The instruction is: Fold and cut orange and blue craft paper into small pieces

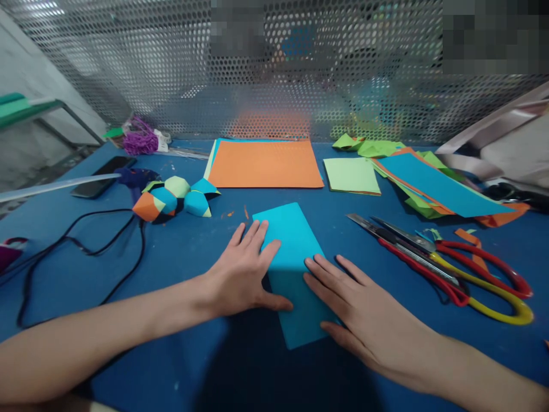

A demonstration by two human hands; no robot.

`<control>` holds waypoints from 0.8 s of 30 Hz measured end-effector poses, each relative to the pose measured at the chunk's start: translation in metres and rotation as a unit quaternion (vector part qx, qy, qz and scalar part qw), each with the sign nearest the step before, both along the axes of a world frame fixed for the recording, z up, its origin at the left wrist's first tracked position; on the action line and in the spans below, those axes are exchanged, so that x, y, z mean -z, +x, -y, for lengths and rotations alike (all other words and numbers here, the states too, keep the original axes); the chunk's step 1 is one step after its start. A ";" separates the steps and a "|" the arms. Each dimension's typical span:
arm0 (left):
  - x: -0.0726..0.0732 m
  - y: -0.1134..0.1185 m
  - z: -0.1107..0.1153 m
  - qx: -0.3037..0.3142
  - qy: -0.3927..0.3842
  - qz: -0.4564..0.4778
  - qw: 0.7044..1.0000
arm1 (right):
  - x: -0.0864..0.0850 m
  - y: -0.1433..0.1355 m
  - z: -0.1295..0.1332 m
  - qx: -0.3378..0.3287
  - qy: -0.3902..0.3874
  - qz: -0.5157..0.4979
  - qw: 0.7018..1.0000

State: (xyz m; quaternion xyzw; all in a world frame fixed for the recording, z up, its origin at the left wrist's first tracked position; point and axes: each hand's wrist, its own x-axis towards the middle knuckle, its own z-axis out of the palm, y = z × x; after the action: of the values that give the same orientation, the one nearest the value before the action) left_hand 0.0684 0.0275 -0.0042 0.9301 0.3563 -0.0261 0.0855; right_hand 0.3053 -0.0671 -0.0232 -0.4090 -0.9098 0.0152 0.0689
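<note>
A blue paper rectangle (289, 246) lies at a slant on the blue table in front of me, its lower part in shadow. On its left edge rests my left hand (244, 274), fingers spread and thumb reaching over the paper. My right hand (351, 303) lies along the right edge with its fingers apart and their tips on the paper. Neither hand grips anything. Beyond the paper are a stack of large sheets with orange on top (266, 165) and a stack of pale green squares (351, 175).
Scissors (506, 303) and a red-edged cutter (420, 260) lie at right, below blue strips (446, 183). At left are folded paper pieces (163, 200), a glue gun (137, 176), its black cable, a phone (103, 176) and purple string (140, 140). Perforated metal (171, 74) stands behind.
</note>
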 end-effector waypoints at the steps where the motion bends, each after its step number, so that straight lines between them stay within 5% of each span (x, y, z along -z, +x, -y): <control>1: -0.001 0.000 0.001 -0.001 0.002 -0.003 1.000 | 0.000 0.000 0.000 0.001 -0.004 -0.004 1.000; 17: 0.005 0.002 0.005 -0.015 -0.004 0.025 1.000 | -0.007 -0.001 -0.002 0.028 -0.059 -0.025 0.998; 24: 0.009 -0.001 0.005 -0.007 0.015 0.050 0.999 | -0.001 -0.009 -0.055 0.060 -0.082 -0.018 0.995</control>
State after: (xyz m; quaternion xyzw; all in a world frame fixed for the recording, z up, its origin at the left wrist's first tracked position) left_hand 0.0679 0.0228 -0.0130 0.9289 0.3585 0.0266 0.0894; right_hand 0.2963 -0.0116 -0.0221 -0.4665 -0.8781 0.0927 0.0522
